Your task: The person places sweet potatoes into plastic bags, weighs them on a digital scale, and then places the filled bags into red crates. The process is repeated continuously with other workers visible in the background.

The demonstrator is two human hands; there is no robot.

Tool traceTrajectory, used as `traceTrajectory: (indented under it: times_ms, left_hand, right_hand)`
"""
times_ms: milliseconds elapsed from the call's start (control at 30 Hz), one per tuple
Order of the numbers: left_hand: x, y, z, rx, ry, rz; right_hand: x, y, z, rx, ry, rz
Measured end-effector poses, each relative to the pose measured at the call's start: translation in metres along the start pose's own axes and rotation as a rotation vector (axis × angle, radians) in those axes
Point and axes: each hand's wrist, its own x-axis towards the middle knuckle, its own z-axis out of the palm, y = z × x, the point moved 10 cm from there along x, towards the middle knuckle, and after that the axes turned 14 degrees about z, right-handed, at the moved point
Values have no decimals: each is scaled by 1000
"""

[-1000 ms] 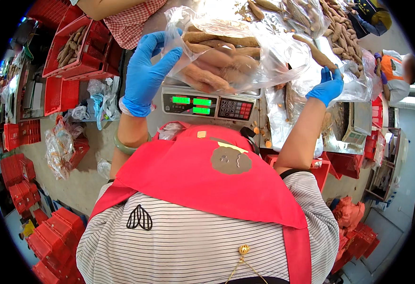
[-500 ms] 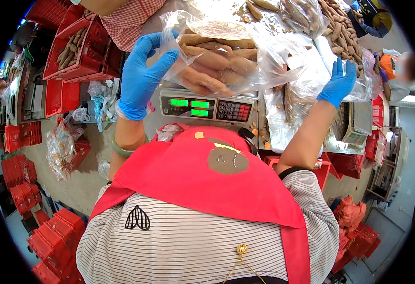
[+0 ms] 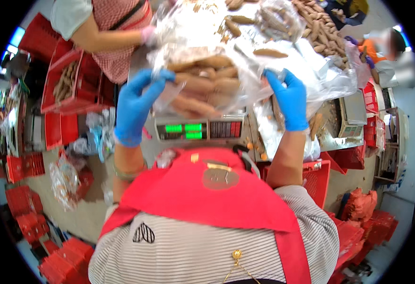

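A clear plastic bag full of long brown sweet potatoes sits above the weighing scale, whose green display is lit. At its left edge my left hand, in a blue glove, pinches the film between thumb and fingers. My right hand, gloved in blue too, is closed on the film at the bag's right side. The scale's pan is hidden under the bag. Motion blurs the bag somewhat.
Loose sweet potatoes are heaped at the far right of the table. Another filled bag lies at the back. A co-worker in a checked apron stands at far left, beside red crates. A second scale stands right.
My right hand has come in leftward from the loose plastic and gripped the bag's right side. At far left, the co-worker's arm now reaches over the table.
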Motion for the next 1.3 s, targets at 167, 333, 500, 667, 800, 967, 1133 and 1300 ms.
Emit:
traceTrajectory:
  times_ms: [167, 333, 500, 667, 800, 967, 1133, 1300]
  left_hand:
    - [7, -11, -4, -658, 70, -135]
    - [26, 11, 6, -15, -295, 54]
    - [47, 10, 32, -123, -300, -95]
    - [53, -16, 78, -56, -562, -168]
    - [52, -40, 110, -97, -696, -208]
    - [117, -116, 14, 42, -205, -194]
    - [81, -249, -25, -111, 72, -377]
    - [76, -164, 29, -607, -496, -625]
  right_hand:
    - [-24, -74, 28, 478, -509, 8]
    - [-43, -129, 63, 449, -779, -210]
    - [-31, -113, 90, 317, -785, -69]
    - [-42, -152, 89, 25, -264, -790]
    - [-27, -118, 104, 358, -481, -549]
    - [-19, -23, 112, 318, -497, -275]
    - [-39, 41, 116, 184, -495, -247]
    - [-34, 31, 106, 137, -404, -132]
